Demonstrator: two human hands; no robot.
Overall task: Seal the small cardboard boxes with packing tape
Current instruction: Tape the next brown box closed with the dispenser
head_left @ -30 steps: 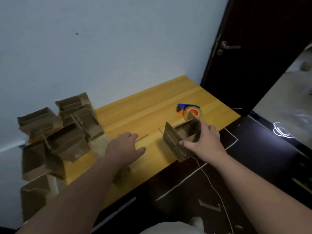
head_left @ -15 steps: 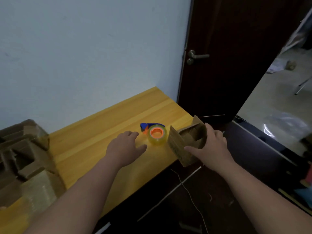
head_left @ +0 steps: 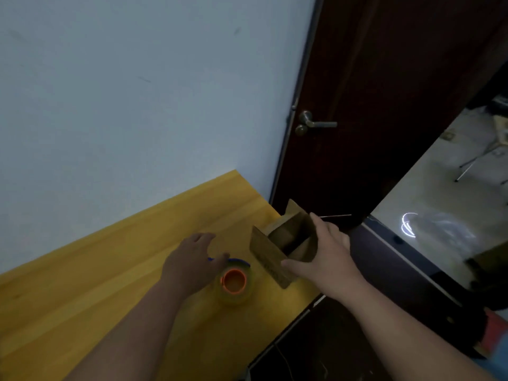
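Since half a second ago the left hand [head_left: 192, 264] has been closing in on the tape dispenser [head_left: 233, 281], and is now hovering right over its far side, fingers loosely spread and gripping nothing yet; the right hand [head_left: 324, 257] is still holding the small cardboard box [head_left: 280, 246], thumb along the near wall and fingers wrapped round the far one, just to the right of the dispenser; the box is standing with its mouth open and its flaps sticking up, unsealed, close to the right-hand end of the yellow wooden table [head_left: 96, 284] on which the dispenser is sitting; beyond the dispenser a pale wall is rising, and further right a dark door [head_left: 384, 105] with a metal handle [head_left: 316, 123] is standing by a glossy floor; judging from this, the tape pick-up is the step in hand; the risk is that the box, being so near the table end, is going to slip off once the tape starts tugging at it, or that the raised flaps are going to spring apart under the strip if the right hand is not pressing them flat.
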